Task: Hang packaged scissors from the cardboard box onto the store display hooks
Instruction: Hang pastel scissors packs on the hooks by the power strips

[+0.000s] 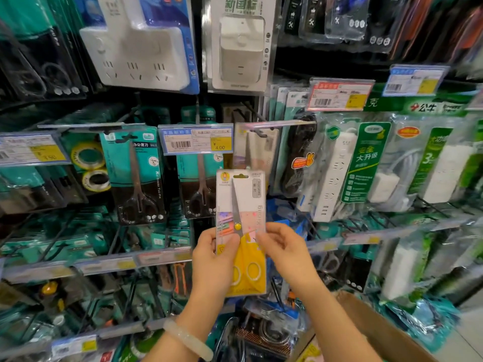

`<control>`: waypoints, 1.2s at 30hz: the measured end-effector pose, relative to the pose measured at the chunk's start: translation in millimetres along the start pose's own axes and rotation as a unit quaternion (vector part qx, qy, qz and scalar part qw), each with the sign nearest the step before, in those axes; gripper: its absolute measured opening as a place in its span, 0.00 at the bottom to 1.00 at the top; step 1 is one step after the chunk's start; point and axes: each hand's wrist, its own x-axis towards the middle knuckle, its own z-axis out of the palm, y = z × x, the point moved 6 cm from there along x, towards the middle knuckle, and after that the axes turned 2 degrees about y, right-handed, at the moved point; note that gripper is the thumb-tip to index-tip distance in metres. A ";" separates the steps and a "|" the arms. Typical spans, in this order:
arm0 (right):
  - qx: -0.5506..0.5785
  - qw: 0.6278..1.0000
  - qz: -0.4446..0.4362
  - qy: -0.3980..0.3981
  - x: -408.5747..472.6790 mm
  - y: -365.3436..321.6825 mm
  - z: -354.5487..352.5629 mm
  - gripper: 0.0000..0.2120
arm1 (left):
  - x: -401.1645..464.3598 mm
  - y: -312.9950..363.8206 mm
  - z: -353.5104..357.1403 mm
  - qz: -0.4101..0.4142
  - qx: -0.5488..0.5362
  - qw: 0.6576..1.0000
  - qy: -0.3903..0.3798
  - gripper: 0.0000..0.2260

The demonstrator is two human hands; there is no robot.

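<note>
A pack of yellow-handled scissors (241, 205) stands upright in front of the display, held by both hands. My left hand (213, 259) grips its lower left edge, thumb across the front. My right hand (283, 246) pinches its right edge. The pack's hang slot sits just below a display hook (264, 126) that carries a clear price flap and another pale pack behind it. The cardboard box (376, 327) shows at the lower right, its flap beside my right forearm.
Teal packs of black scissors (137, 178) hang left of the hook, behind a price tag (197, 139) marked 4.00. White power strips (337, 176) hang on the right, socket adapters (138, 43) above. Rows of tools on hooks fill the lower shelves.
</note>
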 end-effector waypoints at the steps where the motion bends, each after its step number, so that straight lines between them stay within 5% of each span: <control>1: 0.011 1.000 0.002 0.011 -5.5 4.7 -1.0 0.05 | -2.0 -0.5 3.4 0.001 0.001 1.000 -0.001 0.07; 13: 0.052 0.994 -0.055 0.084 9.5 -21.3 -27.5 0.08 | 15.5 37.5 27.5 0.133 0.093 0.987 -0.008 0.09; 27: 0.062 0.993 -0.060 0.081 44.6 -25.6 -25.7 0.08 | 39.1 42.6 33.1 0.102 0.037 0.994 0.031 0.08; 36: -0.048 0.984 -0.090 0.143 83.9 -31.1 -19.3 0.04 | 68.8 57.3 50.3 0.150 0.214 0.965 0.015 0.06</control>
